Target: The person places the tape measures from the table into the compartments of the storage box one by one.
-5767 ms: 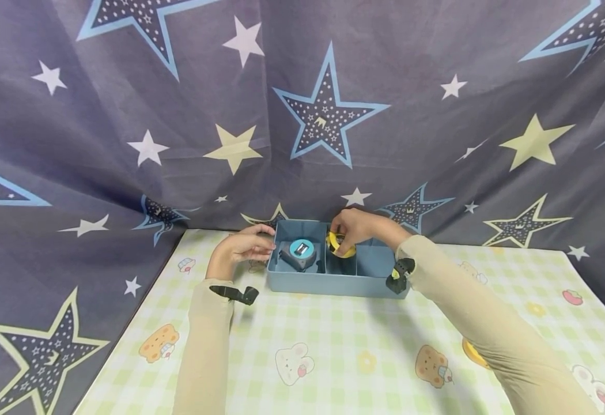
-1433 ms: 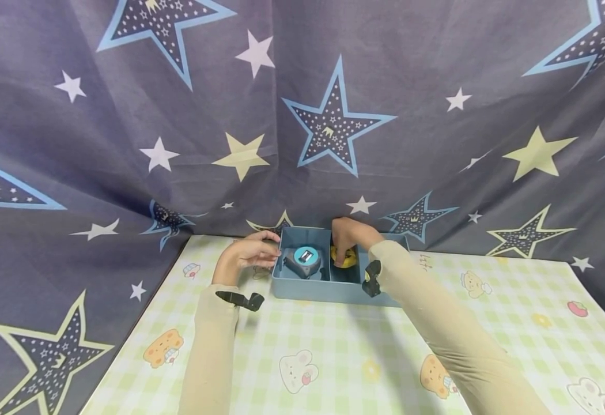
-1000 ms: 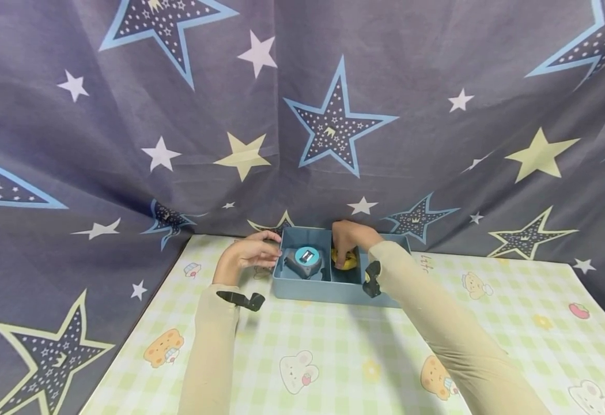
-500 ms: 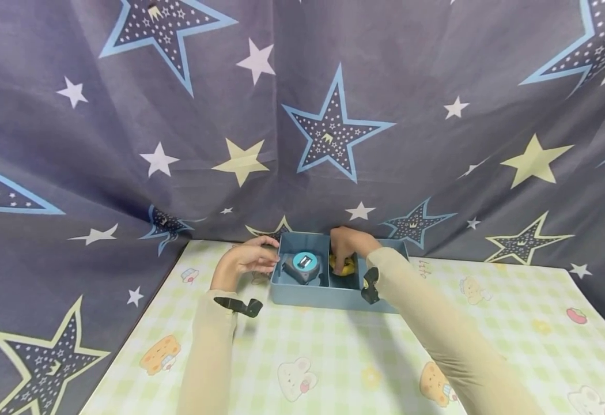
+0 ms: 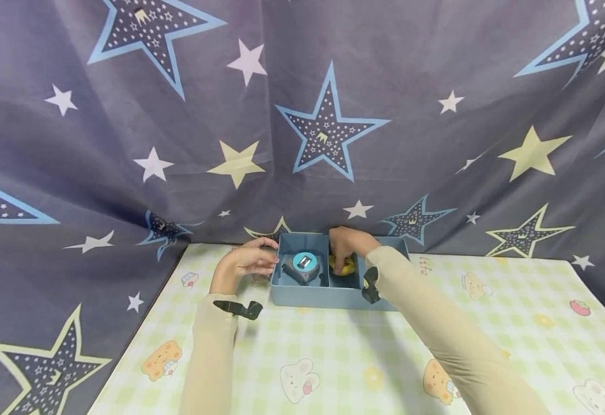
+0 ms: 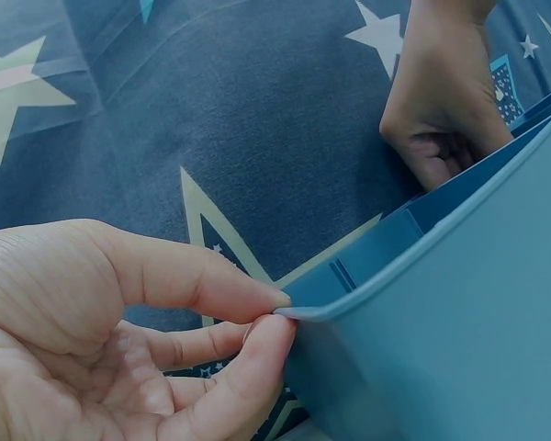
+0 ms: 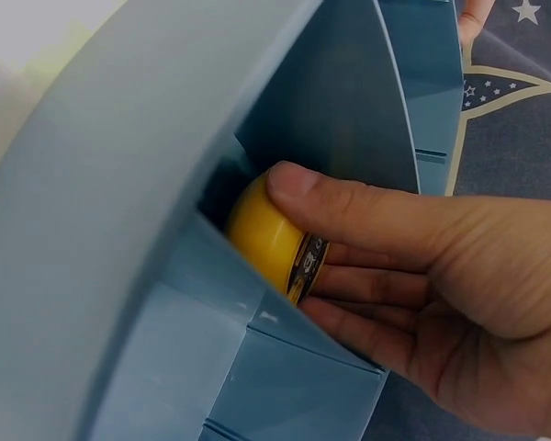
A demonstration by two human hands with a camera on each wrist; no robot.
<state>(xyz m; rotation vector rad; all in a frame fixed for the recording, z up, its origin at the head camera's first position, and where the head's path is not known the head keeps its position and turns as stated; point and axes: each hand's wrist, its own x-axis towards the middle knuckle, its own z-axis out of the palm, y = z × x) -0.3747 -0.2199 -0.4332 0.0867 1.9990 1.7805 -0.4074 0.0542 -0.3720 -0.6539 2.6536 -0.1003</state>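
Head view: right hand is clamping yellow item in blue box's middle compartment by far edge of desk, left hand pinching rim, tape measure already sitting inside, release seemingly remaining.

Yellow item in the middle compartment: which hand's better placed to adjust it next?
Probably the right hand: it grips the yellow item, while the left hand pinches the box at its left end.

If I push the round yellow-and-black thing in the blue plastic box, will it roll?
The round yellow-and-black thing might roll on its curved side, though the flat blue divider could stop it. It's probably stiff: the right hand grips it without a visible dent. Its smooth surface may be slippery.
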